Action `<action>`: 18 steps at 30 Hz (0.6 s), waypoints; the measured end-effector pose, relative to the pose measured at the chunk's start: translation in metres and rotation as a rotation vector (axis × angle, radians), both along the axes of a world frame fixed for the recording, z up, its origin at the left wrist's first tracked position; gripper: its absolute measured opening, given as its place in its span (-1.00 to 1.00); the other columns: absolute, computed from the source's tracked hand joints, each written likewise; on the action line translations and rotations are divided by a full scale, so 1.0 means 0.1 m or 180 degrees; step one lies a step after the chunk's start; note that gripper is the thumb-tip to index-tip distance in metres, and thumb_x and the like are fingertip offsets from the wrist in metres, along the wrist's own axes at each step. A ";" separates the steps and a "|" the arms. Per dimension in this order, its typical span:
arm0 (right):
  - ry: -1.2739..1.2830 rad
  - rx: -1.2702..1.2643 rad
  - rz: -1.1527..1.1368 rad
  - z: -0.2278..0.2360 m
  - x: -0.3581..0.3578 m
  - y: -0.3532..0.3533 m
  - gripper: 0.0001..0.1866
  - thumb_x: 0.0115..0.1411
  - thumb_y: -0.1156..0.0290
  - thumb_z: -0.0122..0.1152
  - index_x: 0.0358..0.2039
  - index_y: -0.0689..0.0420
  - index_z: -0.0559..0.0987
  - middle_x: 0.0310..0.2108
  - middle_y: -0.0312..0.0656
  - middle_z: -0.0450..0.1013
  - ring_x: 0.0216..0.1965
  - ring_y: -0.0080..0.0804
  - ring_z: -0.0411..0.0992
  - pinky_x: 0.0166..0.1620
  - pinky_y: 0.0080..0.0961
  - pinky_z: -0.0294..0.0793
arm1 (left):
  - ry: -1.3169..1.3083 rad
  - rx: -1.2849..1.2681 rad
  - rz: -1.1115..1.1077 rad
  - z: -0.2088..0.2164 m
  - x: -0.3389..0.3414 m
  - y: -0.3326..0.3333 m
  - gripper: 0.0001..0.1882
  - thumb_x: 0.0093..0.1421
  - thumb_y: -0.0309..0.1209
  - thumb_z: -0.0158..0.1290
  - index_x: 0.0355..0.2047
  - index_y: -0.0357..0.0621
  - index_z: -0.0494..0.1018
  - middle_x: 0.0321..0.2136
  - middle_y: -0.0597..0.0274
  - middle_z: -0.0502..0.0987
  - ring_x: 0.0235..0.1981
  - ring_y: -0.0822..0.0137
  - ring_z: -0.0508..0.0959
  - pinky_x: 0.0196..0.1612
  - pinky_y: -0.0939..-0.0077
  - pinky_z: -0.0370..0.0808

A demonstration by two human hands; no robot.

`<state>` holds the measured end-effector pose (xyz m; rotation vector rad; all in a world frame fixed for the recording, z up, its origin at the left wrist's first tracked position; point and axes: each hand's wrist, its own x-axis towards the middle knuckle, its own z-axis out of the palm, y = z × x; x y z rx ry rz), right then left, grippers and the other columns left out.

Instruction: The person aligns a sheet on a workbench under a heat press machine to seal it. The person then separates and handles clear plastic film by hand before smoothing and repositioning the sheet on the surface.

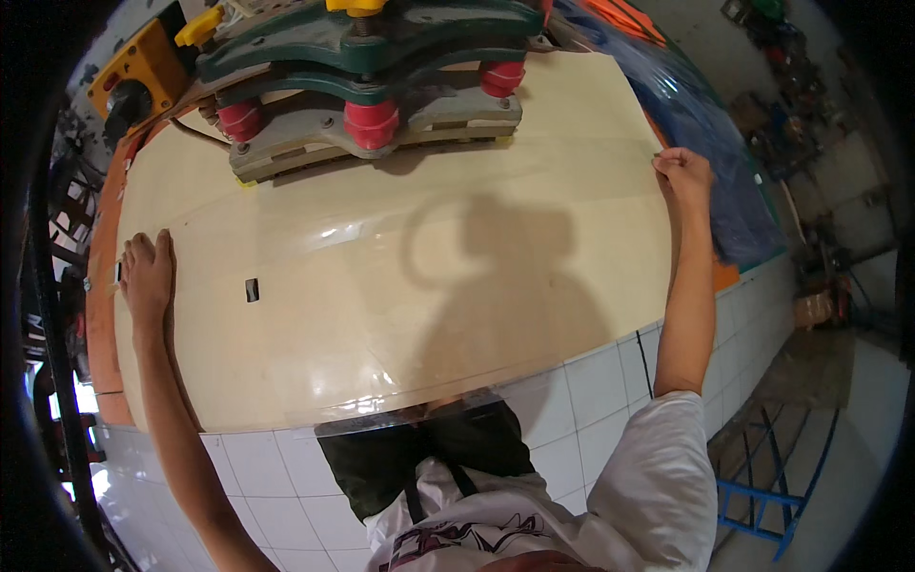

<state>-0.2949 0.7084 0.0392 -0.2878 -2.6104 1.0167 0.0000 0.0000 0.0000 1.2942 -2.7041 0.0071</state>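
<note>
A wide cream-coloured sheet point(286, 357) lies on the worktable before me, with glossy clear plastic film point(335, 234) over part of it. My left hand point(147, 278) rests at the sheet's left edge, fingers stretched out and lying flat. Beside its fingertips is a small dark piece point(118, 272). Another small black rectangular piece point(252, 290) lies on the sheet, right of that hand. At the sheet's far right edge, my right hand point(688, 173) is closed in a pinch. Something tiny and dark shows at its fingertips, too small to name.
A green clamping press point(400, 43) with red feet point(372, 124) and a grey bar stands over the sheet's far side. Left of it is a yellow control box point(141, 78) with a black knob. Blue plastic sheeting point(729, 191) lies to the right. A blue metal frame point(762, 500) stands lower right.
</note>
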 end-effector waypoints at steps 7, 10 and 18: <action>0.0733 0.0486 0.0112 0.06 0.08 0.04 -0.83 -0.08 0.53 0.34 -0.40 0.21 0.64 -0.52 -0.23 0.55 -0.46 -0.49 0.50 -0.29 -0.55 0.48 | -0.0050 -0.0196 -0.0170 -0.03 -0.04 0.01 -0.26 0.23 0.19 -0.26 0.22 -0.08 0.17 0.31 -0.01 0.05 0.35 0.03 -0.02 0.32 0.07 -0.14; 0.1170 0.0698 -0.0067 0.14 0.11 -0.05 -0.86 -0.01 0.51 0.27 -0.37 0.19 0.64 -0.47 -0.17 0.57 -0.42 -0.40 0.53 -0.27 -0.50 0.49 | 0.0059 -0.0241 -0.0082 -0.03 -0.03 0.05 -0.25 0.23 0.20 -0.27 0.24 -0.07 0.15 0.31 -0.01 0.05 0.35 0.03 -0.03 0.33 0.08 -0.14; 0.1119 0.1320 0.1169 -0.14 0.09 -0.80 -0.46 0.19 0.04 0.07 0.00 0.22 0.51 0.08 0.24 0.32 0.17 0.10 0.25 0.22 -0.15 0.16 | -0.0065 -0.0284 -0.0114 -0.07 -0.10 0.00 -0.23 0.22 0.23 -0.30 0.24 -0.07 0.15 0.32 -0.03 0.02 0.36 0.03 -0.05 0.33 0.05 -0.17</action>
